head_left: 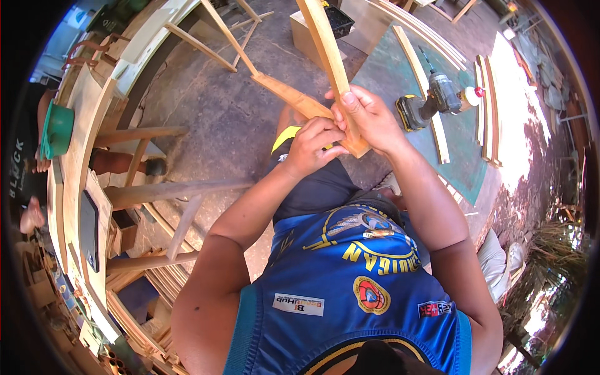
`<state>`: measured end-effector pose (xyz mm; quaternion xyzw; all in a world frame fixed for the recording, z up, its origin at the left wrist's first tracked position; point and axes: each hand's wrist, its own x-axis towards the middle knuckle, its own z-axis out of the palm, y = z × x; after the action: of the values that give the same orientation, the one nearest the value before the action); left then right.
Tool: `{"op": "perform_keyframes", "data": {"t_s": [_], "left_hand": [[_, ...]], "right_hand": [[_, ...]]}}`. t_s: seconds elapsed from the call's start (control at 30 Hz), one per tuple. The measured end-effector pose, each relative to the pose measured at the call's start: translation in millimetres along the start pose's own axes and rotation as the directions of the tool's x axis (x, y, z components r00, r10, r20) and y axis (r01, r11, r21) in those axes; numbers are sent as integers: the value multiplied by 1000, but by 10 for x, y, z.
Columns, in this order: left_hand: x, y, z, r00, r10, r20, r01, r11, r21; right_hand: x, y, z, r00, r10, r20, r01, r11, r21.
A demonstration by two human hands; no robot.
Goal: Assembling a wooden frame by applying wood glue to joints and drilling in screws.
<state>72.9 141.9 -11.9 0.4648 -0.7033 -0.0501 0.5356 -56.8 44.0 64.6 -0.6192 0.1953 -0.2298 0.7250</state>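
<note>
A light wooden frame of joined bars leans over my lap. My right hand (367, 119) is closed around its thick bar (326, 47), near the lower end, with the thumb lying along the wood. Close beside it, my left hand (314, 145) has its fingers curled at the corner where a thinner crossbar (290, 94) meets that bar. The left fingertips are partly hidden, and whether they also pinch something small I cannot tell. To the right of my right hand, a cordless drill (440, 94) with a long bit and a yellow-black battery rests on a green board.
A white bottle with a red cap (472, 97) stands by the drill. Wooden strips (489, 112) lie across the green board (465, 169). At left is a wooden workbench (94, 134) with a dark flat panel (90, 231); another person stands beyond, near a green bowl-shaped object (57, 130).
</note>
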Motion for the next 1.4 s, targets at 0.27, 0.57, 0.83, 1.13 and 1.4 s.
{"op": "perform_keyframes", "data": {"t_s": [0.27, 0.57, 0.83, 1.13, 1.4], "left_hand": [[-24, 48, -43, 993, -85, 77, 92, 991, -97], [-7, -34, -210, 960, -114, 255, 207, 904, -375], [-106, -91, -298, 945, -328, 10, 269, 757, -595], [-104, -42, -402, 885, -461, 71, 383, 631, -675], [-17, 27, -436, 856, -505, 107, 450, 629, -634]], "right_hand": [[1, -9, 6, 1000, 0, 5, 0, 1000, -22], [11, -34, 14, 999, 5, 42, -4, 999, -37], [25, -59, 33, 1000, 17, 24, -18, 999, 35], [21, -77, 76, 1000, 20, 24, -21, 1000, 18], [20, -76, 74, 1000, 10, 7, -10, 999, 36]]}}
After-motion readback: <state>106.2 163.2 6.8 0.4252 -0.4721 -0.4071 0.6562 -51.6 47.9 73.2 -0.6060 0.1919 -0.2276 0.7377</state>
